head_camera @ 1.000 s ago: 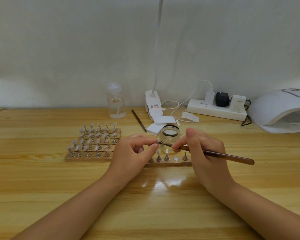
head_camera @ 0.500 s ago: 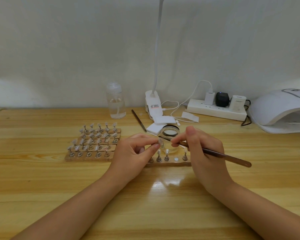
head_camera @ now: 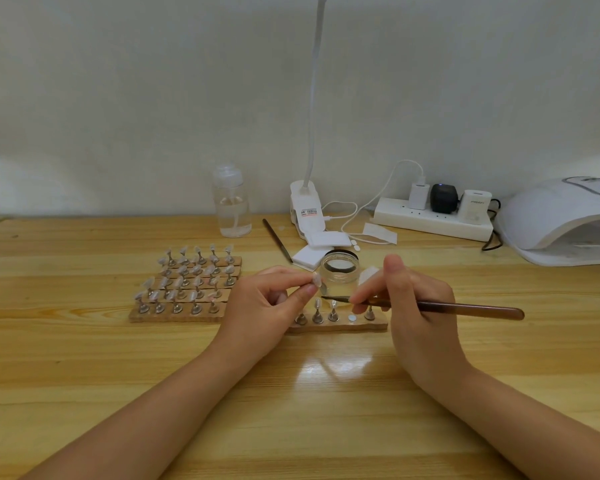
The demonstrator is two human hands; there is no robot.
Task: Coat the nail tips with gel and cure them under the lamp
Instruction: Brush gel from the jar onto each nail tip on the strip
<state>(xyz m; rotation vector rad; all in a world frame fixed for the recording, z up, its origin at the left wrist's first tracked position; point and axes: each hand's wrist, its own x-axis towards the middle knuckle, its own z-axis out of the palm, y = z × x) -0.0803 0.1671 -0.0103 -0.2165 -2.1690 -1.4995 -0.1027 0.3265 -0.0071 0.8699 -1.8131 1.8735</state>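
Your left hand (head_camera: pixel 274 299) pinches a nail tip (head_camera: pixel 316 279); your right hand (head_camera: pixel 413 306) grips the brush (head_camera: pixel 465 308), its bristle end just right of and below the tip, long axis lying left-right.

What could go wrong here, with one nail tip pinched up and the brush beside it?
The left hand pinches the nail tip close to its face, so gel could smear onto skin. The open gel jar sits just behind the right hand holding the brush; a knock could tip it. The coated brush could touch the standing tips below.
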